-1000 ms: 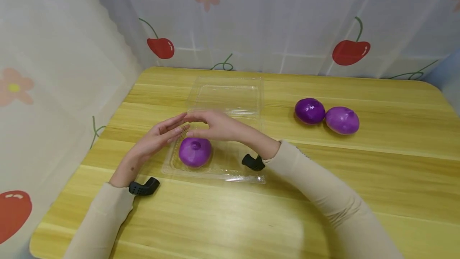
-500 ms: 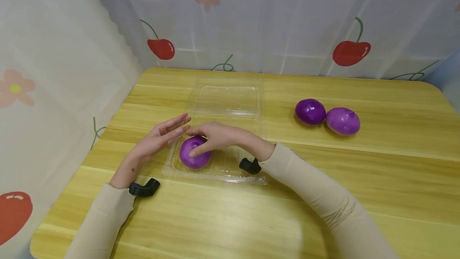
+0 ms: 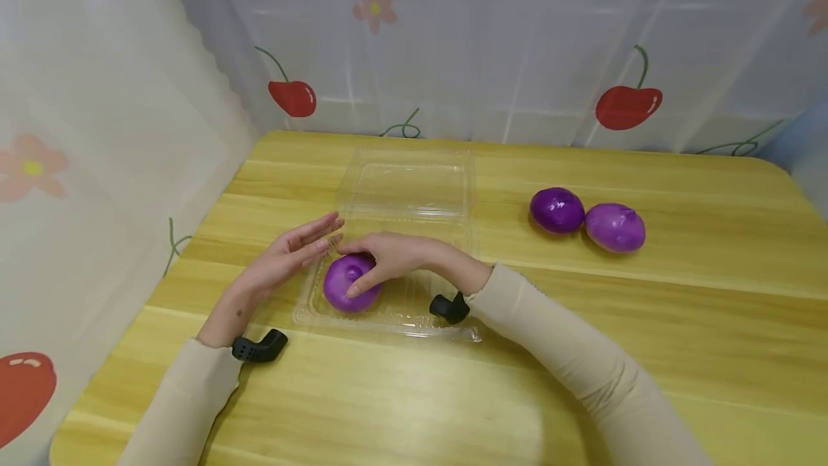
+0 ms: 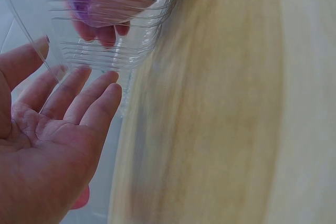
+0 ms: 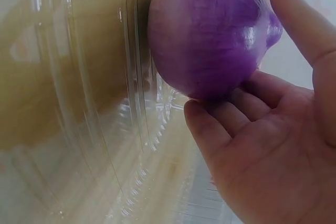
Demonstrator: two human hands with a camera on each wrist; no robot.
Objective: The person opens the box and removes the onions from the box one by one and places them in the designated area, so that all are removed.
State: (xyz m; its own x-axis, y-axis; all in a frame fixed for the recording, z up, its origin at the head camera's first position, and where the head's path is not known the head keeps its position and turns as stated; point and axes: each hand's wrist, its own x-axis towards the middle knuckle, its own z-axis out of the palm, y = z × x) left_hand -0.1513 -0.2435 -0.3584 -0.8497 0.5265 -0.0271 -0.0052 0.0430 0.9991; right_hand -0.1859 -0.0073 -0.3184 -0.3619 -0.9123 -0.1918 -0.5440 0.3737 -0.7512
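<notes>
In the head view, a purple onion (image 3: 349, 285) sits in the left part of a clear plastic clamshell box (image 3: 414, 329), whose lid (image 3: 414, 182) lies folded back. My right hand (image 3: 397, 254) holds this onion, fingers round its far side, thumb across its near side. The right wrist view shows the fingers against the onion (image 5: 210, 35) and the thumb beside its pointed tip. My left hand (image 3: 287, 254) is at the box's left wall, its fingers fairly straight. In the left wrist view, the onion and right fingertips show through the ribbed plastic wall (image 4: 105, 51).
Two more purple onions, one darker (image 3: 557, 211) and one lighter (image 3: 615, 227), lie side by side right of the box on the wooden table (image 3: 388, 394). A patterned curtain (image 3: 453, 42) stands behind the table and along its left side.
My right hand has come down from above the onion, and its thumb now lies across it. The left hand has stayed at the box's left wall. The view has tipped slightly upward.
</notes>
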